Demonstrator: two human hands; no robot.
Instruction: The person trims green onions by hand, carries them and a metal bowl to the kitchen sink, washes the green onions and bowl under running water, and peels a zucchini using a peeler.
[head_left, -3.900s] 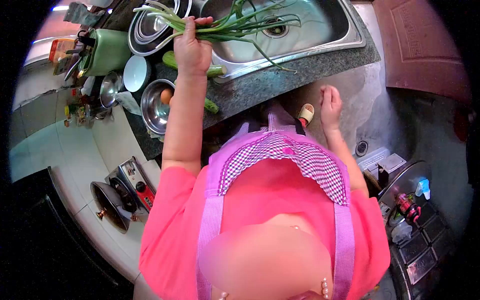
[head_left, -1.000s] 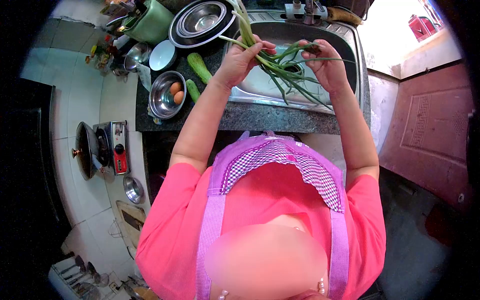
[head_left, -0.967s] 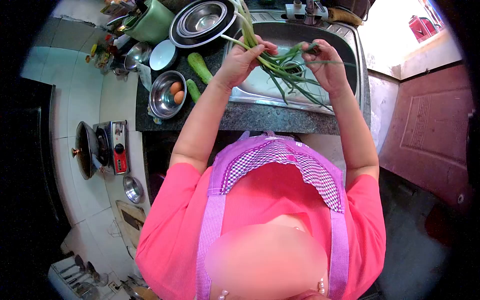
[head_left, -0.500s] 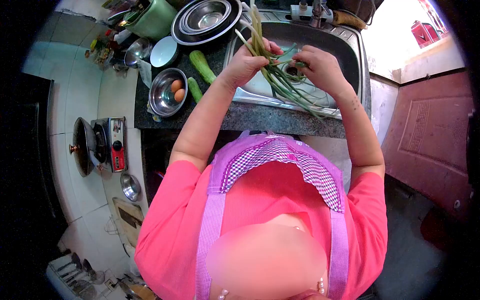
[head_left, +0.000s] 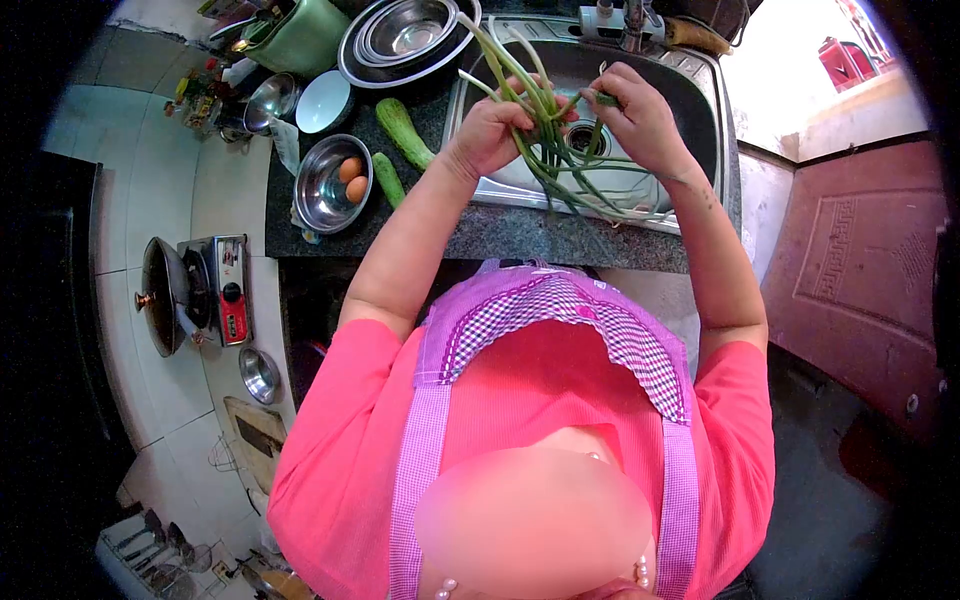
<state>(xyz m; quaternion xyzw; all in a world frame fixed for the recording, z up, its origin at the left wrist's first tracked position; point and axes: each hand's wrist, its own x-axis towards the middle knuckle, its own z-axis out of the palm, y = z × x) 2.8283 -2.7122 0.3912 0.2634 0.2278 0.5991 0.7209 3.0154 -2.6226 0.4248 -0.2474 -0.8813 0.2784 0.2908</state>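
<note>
A bunch of green onions (head_left: 570, 160) hangs over the metal sink (head_left: 665, 70), its pale ends up and its green leaves drooping past the sink's front edge. My left hand (head_left: 495, 128) is wrapped round the stalks. With its fingers pinched, my right hand (head_left: 640, 115) grips a green leaf of the bunch. Left of the sink lie a long green gourd (head_left: 403, 130) and a smaller green one (head_left: 387, 180). Beside them, a metal bowl (head_left: 320, 200) holds two brown eggs (head_left: 350, 169).
Nested metal bowls (head_left: 375, 62) stand behind the gourds, near a white bowl (head_left: 324, 100) and a green container (head_left: 300, 45). A faucet (head_left: 632, 25) rises behind the sink. At the left are a stove (head_left: 228, 290) and a small metal bowl (head_left: 259, 375).
My right hand has come up from beside my body to the leaves. The bunch has moved right over the sink and now hangs downward. Lately its stalks have spread apart and tilted.
</note>
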